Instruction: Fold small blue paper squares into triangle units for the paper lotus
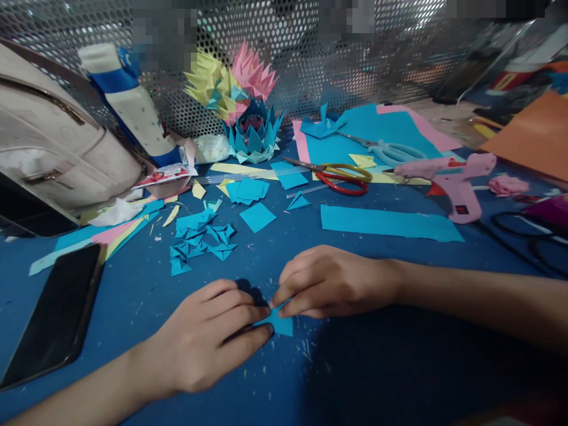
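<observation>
On a blue table, starting at the far left, a pale backpack leans into view behind a dark-screened phone lying flat. Next comes a white bottle with blue bands, tilted beside the bag. Further along is a cluster of small folded blue pieces, and in front of it the person's left hand reaches in, its thumb and fingers closed on the left side of a small blue paper.

Behind, near a perforated metal panel, stand yellow, pink and dark blue paper flowers. A single blue square lies in front of a loose stack of blue squares. The small blue paper sits on the table at front centre, between the two hands; its folds are hard to make out beneath the fingertips. The right hand pinches its upper edge.

Beyond that hand are red-and-yellow-handled scissors, then a long blue strip, light-blue-handled scissors, a pink glue gun and, far right, an orange sheet.
</observation>
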{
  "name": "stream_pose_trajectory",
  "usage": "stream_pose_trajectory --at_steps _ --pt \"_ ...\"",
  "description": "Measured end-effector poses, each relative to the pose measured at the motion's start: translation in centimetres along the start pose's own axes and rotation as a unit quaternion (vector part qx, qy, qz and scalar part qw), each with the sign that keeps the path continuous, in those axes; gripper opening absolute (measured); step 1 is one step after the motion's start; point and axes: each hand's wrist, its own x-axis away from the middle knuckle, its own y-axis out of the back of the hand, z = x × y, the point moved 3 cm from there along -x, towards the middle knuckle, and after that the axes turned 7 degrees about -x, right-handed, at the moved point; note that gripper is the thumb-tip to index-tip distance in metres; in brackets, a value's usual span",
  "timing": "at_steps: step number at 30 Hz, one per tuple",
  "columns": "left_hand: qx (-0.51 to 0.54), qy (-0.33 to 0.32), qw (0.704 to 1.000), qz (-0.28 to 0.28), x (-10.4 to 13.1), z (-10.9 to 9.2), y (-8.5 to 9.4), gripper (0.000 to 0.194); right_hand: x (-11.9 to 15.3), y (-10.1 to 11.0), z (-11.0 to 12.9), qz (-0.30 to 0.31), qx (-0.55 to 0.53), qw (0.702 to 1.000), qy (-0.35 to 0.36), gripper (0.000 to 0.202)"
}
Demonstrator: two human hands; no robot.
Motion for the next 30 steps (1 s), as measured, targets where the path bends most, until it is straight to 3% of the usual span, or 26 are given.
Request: stream_pose_trajectory --at_steps 15,30 --pt "0.007 0.0 1.0 0.008 -0.15 -0.02 -0.07 0.025 0.01 0.02 -0.01 0.005 -0.012 1.0 0.009 0.046" --pt "0.006 -0.012 1.0 0.012 -0.14 0.04 0.01 0.026 0.05 0.15 -0.1 0.003 -0.028 1.0 0.008 0.043"
